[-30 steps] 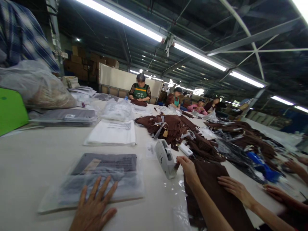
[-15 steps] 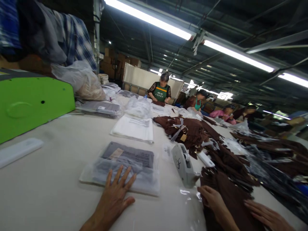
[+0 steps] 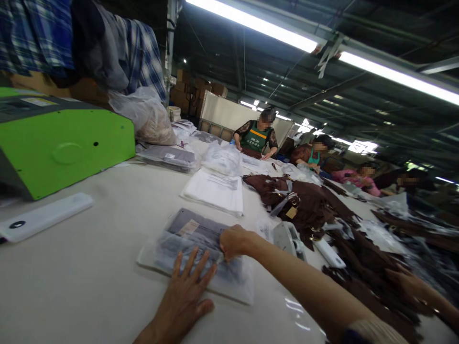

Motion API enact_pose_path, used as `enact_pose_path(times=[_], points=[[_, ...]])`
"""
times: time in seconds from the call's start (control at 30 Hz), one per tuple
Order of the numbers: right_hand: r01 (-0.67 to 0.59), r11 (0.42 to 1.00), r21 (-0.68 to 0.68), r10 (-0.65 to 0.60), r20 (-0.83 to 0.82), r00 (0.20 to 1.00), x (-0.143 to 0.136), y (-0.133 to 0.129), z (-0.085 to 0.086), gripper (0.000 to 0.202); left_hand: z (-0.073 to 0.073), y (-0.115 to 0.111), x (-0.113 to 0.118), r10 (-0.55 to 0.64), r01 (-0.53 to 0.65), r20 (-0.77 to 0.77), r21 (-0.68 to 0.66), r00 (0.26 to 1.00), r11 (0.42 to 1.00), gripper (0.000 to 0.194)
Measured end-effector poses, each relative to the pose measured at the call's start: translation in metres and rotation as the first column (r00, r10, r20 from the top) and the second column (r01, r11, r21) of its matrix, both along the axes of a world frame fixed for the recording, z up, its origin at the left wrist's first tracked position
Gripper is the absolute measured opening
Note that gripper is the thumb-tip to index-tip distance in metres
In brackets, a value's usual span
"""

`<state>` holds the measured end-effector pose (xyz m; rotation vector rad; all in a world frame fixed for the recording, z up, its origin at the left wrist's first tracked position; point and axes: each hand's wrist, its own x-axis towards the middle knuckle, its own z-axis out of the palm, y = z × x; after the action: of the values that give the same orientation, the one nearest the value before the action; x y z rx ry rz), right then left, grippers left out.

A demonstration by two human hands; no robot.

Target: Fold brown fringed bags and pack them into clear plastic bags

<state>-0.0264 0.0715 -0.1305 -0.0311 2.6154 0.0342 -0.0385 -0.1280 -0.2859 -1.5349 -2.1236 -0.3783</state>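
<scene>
A clear plastic bag [image 3: 240, 286] holding a folded dark grey garment [image 3: 179, 220] with a tan label [image 3: 189, 228] lies flat on the table. Spread across its near edge, my left hand [image 3: 184, 294] presses down with fingers apart. My right hand [image 3: 234, 242] reaches in from the right and rests on the bag, fingers pinched close to my left fingertips. A small pale bit at its fingertips looks like clear tape, mostly hidden. Partly behind my right forearm stands a grey tape dispenser [image 3: 287, 236].
White bags [image 3: 215, 191] are stacked beyond. Brown fringed goods [image 3: 308, 196] heap on the right, where a co-worker's hand [image 3: 409, 282] works. A green machine [image 3: 68, 148] and a white handheld device [image 3: 46, 217] are at left. Another person [image 3: 256, 136] works across the table.
My right hand has moved left from beside the tape dispenser onto the bag. My left hand stays flat on it. The co-worker's hand shifted away, and the view turned left.
</scene>
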Motion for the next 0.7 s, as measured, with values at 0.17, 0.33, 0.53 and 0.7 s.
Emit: enact_pose_path(times=[0.17, 0.33, 0.53, 0.7], points=[[-0.117, 0.979, 0.167, 0.111, 0.042, 0.993, -0.014, -0.002, -0.019, 0.027, 0.002, -0.001, 0.001, -0.015, 0.014, 0.047, 0.029, 0.999, 0.999, 0.077], [-0.149, 0.962, 0.23, 0.158, -0.022, 0.987, -0.019, 0.021, -0.034, 0.054, 0.004, 0.0, 0.0, -0.027, 0.023, 0.078, 0.051, 0.997, 0.998, 0.076], [0.173, 0.983, -0.061, -0.183, -0.375, 0.909, -0.014, 0.071, -0.019, 0.047, 0.002, 0.001, 0.0, -0.019, 0.016, 0.071, 0.037, 0.997, 0.999, 0.076], [0.515, 0.819, -0.253, -0.547, -0.616, 0.568, 0.087, 0.133, 0.019, 0.031, 0.0, 0.003, -0.001, -0.024, 0.02, 0.062, 0.068, 0.998, 0.998, 0.073]])
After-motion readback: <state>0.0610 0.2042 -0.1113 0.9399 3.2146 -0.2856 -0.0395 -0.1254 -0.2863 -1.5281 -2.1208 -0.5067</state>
